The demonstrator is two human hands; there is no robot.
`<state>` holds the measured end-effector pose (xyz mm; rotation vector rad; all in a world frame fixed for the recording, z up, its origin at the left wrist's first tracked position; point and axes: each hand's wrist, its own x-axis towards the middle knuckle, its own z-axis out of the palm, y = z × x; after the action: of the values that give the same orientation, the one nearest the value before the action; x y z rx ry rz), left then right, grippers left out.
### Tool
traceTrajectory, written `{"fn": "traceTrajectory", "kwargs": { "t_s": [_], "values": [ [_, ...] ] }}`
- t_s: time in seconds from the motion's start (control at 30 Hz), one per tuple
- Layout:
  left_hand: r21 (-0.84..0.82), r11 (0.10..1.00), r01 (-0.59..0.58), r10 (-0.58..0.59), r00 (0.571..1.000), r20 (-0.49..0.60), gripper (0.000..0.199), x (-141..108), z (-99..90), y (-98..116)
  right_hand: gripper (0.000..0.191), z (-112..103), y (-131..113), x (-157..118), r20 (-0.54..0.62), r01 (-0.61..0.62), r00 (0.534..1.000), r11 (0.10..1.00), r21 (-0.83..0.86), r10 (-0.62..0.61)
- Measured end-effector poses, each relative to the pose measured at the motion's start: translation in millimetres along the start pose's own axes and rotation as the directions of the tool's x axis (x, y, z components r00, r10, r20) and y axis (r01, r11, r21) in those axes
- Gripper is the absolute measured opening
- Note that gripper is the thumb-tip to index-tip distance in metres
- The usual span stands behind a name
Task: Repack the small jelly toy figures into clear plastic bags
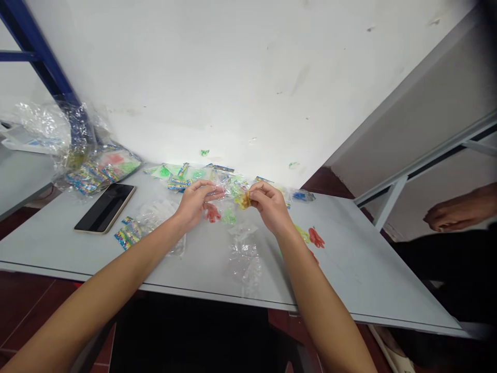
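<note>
Over the middle of the grey table [209, 264], my right hand [269, 204] pinches a small yellow piece [243, 201]. Facing it, my left hand [198, 203] has its fingers closed on the edge of a clear plastic bag [224, 187]. Below the fingers a red piece [212, 213] and a green piece [229, 216] lie on the table. Crumpled clear plastic [245, 256] is nearer the front edge. Another red piece [316, 237] rests right of my right forearm, beside a partly hidden yellow one.
A phone [105, 208] and a pile of packets with colourful labels [103, 168] are at the left. More packets [178, 181] line the white wall [233, 88]. Another person's hand [460, 210] shows at the far right, beyond the table.
</note>
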<state>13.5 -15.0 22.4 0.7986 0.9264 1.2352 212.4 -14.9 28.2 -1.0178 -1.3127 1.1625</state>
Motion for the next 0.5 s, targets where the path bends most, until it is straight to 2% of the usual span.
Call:
{"fn": "traceTrajectory", "kwargs": {
  "t_s": [0.27,0.37,0.5],
  "values": [
    [-0.135,0.99,-0.031,0.029,0.999,-0.017,0.016,5.3,-1.9,-4.5,0.007,0.4,1.3,-2.2,0.025,-0.009,1.0,1.0,0.021,0.009],
    [-0.164,0.986,-0.013,0.015,1.0,0.009,0.011,4.5,-0.7,-4.5,0.009,2.1,1.2,-2.6,0.018,-0.015,1.0,1.0,0.023,0.014],
    [-0.144,0.989,0.034,-0.027,0.998,0.049,0.014,2.8,1.2,-5.9,0.012,7.0,3.0,-4.0,0.035,-0.013,0.999,1.0,0.011,0.013]
  ]
}}
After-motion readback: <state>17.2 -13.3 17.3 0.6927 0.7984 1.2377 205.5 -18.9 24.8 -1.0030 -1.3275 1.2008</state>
